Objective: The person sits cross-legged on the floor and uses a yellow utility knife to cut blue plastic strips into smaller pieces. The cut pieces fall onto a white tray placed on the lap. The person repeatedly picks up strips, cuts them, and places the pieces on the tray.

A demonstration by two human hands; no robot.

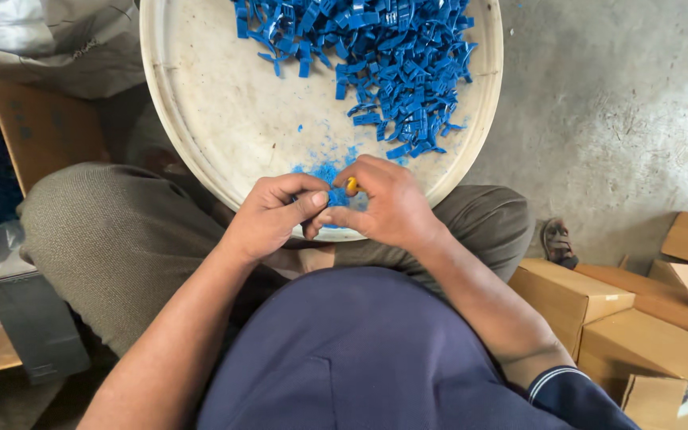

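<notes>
Top of round tray [201, 119] and blue clip pile [392, 56] cut off by frame edge, small yellow piece [352, 185] mostly hidden between fingers [312, 199], kind unclear

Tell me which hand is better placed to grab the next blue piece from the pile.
Probably the right hand. The blue plastic pieces are heaped on the far right of the round tray, straight ahead of it. The left hand sits beside bare tray. Both hands pinch a small item together, with a yellow bit showing.

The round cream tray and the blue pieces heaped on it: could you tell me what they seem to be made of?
The round cream tray looks like moulded plastic, matt, scuffed and stained. The blue pieces look like hard plastic: uniform bright colour, with blue crumbs lying near both hands.
</notes>
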